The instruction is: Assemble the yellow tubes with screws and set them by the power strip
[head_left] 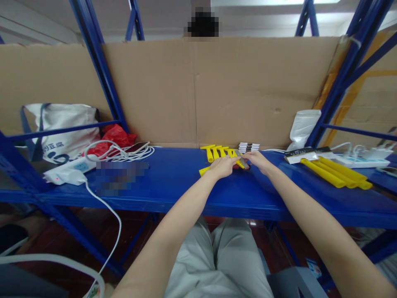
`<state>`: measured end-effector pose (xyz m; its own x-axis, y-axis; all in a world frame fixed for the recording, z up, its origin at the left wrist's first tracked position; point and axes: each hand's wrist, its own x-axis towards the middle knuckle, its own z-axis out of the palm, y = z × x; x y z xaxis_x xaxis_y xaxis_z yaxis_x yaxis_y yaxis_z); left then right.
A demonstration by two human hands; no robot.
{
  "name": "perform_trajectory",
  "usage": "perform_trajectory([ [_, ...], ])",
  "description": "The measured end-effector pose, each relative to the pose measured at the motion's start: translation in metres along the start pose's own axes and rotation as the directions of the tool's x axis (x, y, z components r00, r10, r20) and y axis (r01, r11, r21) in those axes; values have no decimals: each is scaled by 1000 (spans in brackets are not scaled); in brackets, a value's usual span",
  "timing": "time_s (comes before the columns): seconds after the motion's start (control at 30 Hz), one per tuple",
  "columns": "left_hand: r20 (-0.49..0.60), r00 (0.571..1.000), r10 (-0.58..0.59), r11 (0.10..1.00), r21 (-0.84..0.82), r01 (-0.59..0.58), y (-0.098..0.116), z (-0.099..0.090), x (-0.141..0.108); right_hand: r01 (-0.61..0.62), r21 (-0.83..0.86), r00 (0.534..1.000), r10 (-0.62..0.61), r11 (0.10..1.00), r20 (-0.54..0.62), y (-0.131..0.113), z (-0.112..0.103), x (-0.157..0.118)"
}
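My left hand [221, 167] is closed over a yellow T-shaped scraper [203, 171], whose handle end sticks out by the wrist. At the scraper's head lies a flat grey metal plate [242, 160]. The fingers of my right hand [257, 160] close on the plate's right side; their tips are partly hidden. Something dark red shows under the plate, too small to make out. Just behind my left hand, several more yellow T-shaped scrapers [210, 153] lie in a row. A stack of small white-and-black packs [249, 147] sits behind my right hand.
Long yellow handles [336, 173] and a black-and-white pack [300, 155] lie on the blue shelf [173, 178] at right, near a power strip [361, 160]. Left are another power strip [71, 170], coiled white cable [133, 154], a red bag [113, 136] and a cloth bag [68, 130]. Cardboard [198, 91] stands behind.
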<state>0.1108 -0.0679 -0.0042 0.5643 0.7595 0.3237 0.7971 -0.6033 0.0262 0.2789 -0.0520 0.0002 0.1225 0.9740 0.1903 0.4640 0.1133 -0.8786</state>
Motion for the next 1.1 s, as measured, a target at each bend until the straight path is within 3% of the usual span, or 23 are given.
perform_trajectory([
  [0.3,-8,997,79,997,8,-79,5,-1,-2,-6,58,997,10,998,-78,-6,0,-4],
  [0.57,-21,1000,16,998,-55,-17,6,2,1,-13,52,989,21,999,-147,8,-1,7],
  [0.7,-38,996,-79,991,-110,75,-3,4,4,4,-149,985,-29,989,-170,28,-5,21],
  [0.83,-22,991,-129,982,-142,125,-11,5,5,93,-402,986,-141,911,-92,42,-6,30],
  [1.1,2,991,-135,981,-140,134,-11,9,7,182,-515,981,-192,837,35,41,-8,37],
])
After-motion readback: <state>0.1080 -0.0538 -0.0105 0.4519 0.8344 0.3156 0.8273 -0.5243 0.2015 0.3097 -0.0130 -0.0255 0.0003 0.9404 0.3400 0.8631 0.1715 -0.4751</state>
